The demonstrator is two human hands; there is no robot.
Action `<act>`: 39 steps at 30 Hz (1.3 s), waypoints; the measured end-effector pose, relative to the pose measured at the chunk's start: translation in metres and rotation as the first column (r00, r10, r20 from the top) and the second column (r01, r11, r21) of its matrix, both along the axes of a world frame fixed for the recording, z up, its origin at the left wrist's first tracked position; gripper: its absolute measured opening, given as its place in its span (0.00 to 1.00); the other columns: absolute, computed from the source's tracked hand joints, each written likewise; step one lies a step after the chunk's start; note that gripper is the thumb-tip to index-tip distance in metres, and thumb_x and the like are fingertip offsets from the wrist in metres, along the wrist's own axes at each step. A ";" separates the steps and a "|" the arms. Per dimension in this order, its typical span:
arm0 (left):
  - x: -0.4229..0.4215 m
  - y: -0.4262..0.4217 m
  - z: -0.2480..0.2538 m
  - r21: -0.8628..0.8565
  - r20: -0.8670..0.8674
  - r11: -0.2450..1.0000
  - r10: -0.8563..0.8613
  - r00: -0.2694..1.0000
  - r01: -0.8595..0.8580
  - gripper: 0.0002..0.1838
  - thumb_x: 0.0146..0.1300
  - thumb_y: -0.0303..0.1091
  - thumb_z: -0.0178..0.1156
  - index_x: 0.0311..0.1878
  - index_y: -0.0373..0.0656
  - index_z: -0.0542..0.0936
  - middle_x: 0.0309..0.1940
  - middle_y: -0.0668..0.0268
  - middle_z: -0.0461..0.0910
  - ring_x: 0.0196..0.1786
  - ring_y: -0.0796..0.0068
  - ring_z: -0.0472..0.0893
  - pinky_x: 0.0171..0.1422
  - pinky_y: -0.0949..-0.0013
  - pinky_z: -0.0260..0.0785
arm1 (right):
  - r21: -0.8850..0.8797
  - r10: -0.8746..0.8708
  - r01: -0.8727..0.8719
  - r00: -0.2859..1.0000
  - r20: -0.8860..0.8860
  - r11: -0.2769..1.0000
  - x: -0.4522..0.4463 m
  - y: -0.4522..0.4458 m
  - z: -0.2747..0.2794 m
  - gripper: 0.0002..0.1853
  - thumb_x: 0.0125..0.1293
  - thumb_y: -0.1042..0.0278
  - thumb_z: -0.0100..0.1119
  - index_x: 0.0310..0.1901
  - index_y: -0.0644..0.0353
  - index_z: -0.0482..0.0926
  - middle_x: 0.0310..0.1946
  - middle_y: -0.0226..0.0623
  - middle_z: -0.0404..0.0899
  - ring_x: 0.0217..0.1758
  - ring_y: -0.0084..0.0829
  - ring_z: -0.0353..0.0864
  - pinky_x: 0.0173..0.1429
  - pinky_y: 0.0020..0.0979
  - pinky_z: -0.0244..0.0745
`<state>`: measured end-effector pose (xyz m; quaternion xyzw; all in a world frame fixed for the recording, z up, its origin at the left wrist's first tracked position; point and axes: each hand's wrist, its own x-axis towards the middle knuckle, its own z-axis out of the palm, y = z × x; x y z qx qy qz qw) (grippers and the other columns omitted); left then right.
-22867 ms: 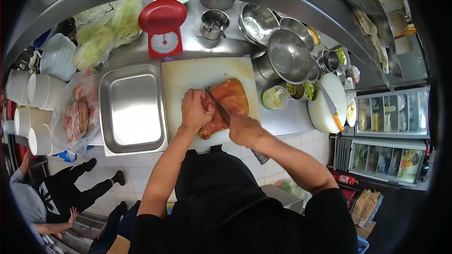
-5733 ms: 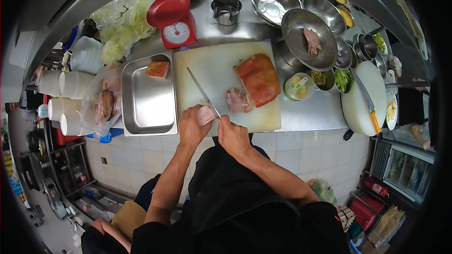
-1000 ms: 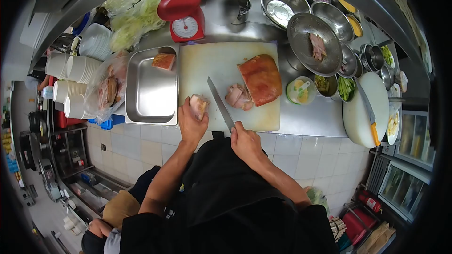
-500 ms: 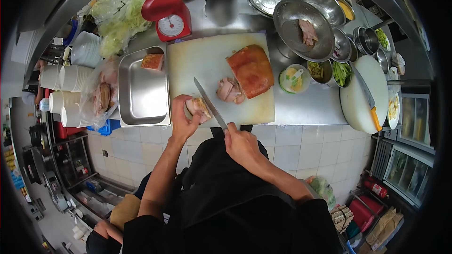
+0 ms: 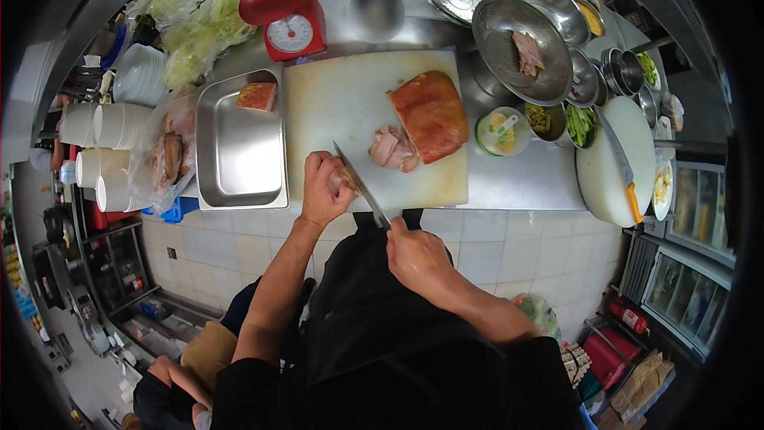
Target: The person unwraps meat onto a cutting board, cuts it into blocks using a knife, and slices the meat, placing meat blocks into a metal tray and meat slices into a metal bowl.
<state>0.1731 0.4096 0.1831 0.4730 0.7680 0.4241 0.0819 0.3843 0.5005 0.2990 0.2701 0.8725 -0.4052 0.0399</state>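
My right hand (image 5: 418, 255) is wrapped round the handle of a long kitchen knife (image 5: 368, 197), whose blade slants up and left over the white cutting board (image 5: 318, 103). Fingers of my left hand (image 5: 322, 191) curl over a piece of pork (image 5: 344, 184), mostly hidden beneath them, right beside the blade. Farther in on the board lie several pale meat slices (image 5: 391, 149). They rest against a big slab of pork (image 5: 430, 117) with reddish-brown skin. A steel tray (image 5: 241, 143) to the left of the board holds one small skin-on pork piece (image 5: 257, 96) at its back corner.
Behind the tray stands a red dial scale (image 5: 288, 28). At right, a perforated steel bowl (image 5: 497, 44) holds meat strips, beside a lidded tub (image 5: 503, 131). A second knife (image 5: 619, 151) lies on a round white board (image 5: 606, 179). Another person's arm (image 5: 179, 382) shows at lower left.
My left hand has rolled its fingers over the top of the pork piece, covering more of it. The knife has shifted slightly down and right with my right hand.
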 end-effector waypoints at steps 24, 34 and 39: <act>0.003 0.005 0.001 0.048 -0.042 0.999 -0.003 0.999 0.005 0.19 0.41 0.27 0.56 0.42 0.37 0.73 0.41 0.52 0.69 0.46 0.50 0.70 0.52 0.55 0.67 | -0.003 0.034 -0.034 0.997 0.063 0.999 -0.007 0.006 0.014 0.09 0.61 0.75 0.54 0.40 0.70 0.69 0.19 0.53 0.80 0.25 0.53 0.84 0.30 0.50 0.80; 0.001 0.005 -0.001 0.058 -0.046 0.998 0.002 0.999 0.000 0.18 0.41 0.27 0.57 0.41 0.37 0.73 0.40 0.51 0.69 0.44 0.51 0.70 0.50 0.56 0.67 | -0.067 0.060 -0.057 0.996 0.059 0.996 -0.027 0.012 0.006 0.08 0.61 0.76 0.49 0.39 0.71 0.71 0.23 0.59 0.81 0.29 0.55 0.85 0.34 0.49 0.81; 0.002 0.003 -0.001 0.046 -0.044 0.999 -0.021 0.999 0.023 0.18 0.42 0.27 0.57 0.41 0.37 0.73 0.40 0.52 0.69 0.44 0.51 0.71 0.50 0.57 0.68 | -0.008 0.046 -0.046 0.999 0.019 0.999 -0.036 0.013 -0.003 0.08 0.61 0.77 0.48 0.41 0.71 0.72 0.25 0.59 0.82 0.30 0.55 0.86 0.36 0.49 0.81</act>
